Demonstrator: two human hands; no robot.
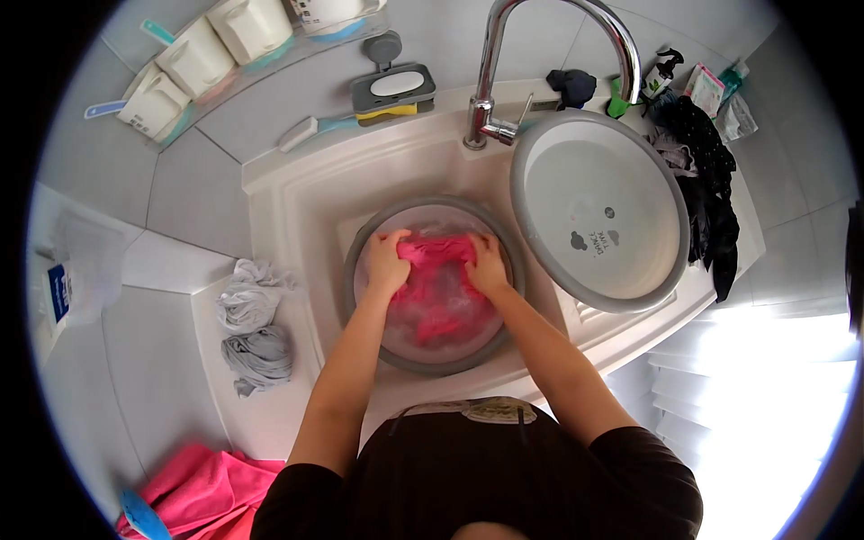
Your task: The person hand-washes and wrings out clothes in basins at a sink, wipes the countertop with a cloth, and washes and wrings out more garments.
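Note:
A bright pink cloth [438, 326] lies partly under cloudy water in a grey-rimmed basin [432, 369], which stands inside the sink. At the cloth's upper left edge, my left hand [388, 261] is closed on the fabric. My right hand [486, 265] grips the same cloth at its upper right edge. Between the two hands a bunched strip of the cloth shows above the water. The lower part of the cloth is blurred by the water.
A second basin [601, 211] with water rests right of the sink [297, 207], below the curved faucet [486, 81]. Black clothes [711, 180] hang beyond it. Grey and white bundles [256, 355] lie left. A soap dish [369, 94] is on the wall; pink fabric [211, 486] lies lower left.

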